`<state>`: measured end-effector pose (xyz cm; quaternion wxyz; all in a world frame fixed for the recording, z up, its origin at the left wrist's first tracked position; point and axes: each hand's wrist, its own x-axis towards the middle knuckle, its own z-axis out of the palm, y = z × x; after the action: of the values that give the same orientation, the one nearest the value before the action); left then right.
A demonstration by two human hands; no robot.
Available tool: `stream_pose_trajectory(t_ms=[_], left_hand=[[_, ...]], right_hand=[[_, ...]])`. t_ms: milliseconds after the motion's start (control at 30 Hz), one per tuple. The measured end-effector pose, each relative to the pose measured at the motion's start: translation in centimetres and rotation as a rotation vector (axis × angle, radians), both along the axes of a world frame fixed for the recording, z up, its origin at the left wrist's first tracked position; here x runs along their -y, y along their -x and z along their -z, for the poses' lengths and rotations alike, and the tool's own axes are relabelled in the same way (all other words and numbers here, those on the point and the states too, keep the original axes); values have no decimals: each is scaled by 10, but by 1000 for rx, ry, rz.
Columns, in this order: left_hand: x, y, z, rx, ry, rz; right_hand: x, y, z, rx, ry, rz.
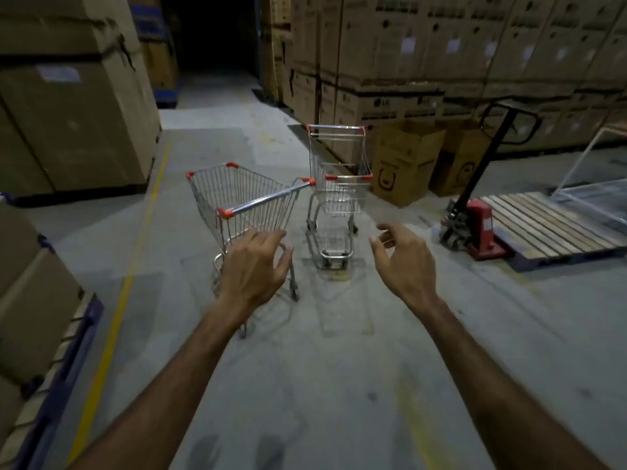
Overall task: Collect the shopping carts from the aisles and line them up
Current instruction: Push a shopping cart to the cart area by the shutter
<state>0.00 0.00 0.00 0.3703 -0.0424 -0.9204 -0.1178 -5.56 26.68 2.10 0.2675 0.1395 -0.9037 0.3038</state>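
Observation:
Two small wire shopping carts with red corner caps stand on the grey warehouse floor. The nearer cart (237,198) is angled, its handle bar running from lower left to upper right. The second cart (339,184) stands just right of it and further back, upright. My left hand (254,266) hovers in front of the nearer cart's lower frame, fingers spread and holding nothing. My right hand (402,259) is out to the right of both carts, fingers loosely curled around nothing. Both forearms reach forward from the bottom of the view.
Stacked cardboard boxes (68,106) wall the left side and more boxes (441,56) line the right. A red pallet jack (478,218) sits under a wooden pallet (549,222) at right. A yellow floor line (129,283) runs along the left. A dark aisle opens ahead.

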Motion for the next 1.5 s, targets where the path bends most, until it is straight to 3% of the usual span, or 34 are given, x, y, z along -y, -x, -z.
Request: stream_pose_trajectory(t_ms=[367,800,1100,1500], left_hand=[[-73,35,75,116,-156,9],[-135,91,144,332,-271,-166],[-142,158,187,345,-371,-203],[-83,359,194,351,-433,-134]], right_hand=[[-78,36,87,184,246,-40],[-160,138,157,419,163,-164],[-136,222,188,585,106,-239],[-59,388,179,655,53,-215]])
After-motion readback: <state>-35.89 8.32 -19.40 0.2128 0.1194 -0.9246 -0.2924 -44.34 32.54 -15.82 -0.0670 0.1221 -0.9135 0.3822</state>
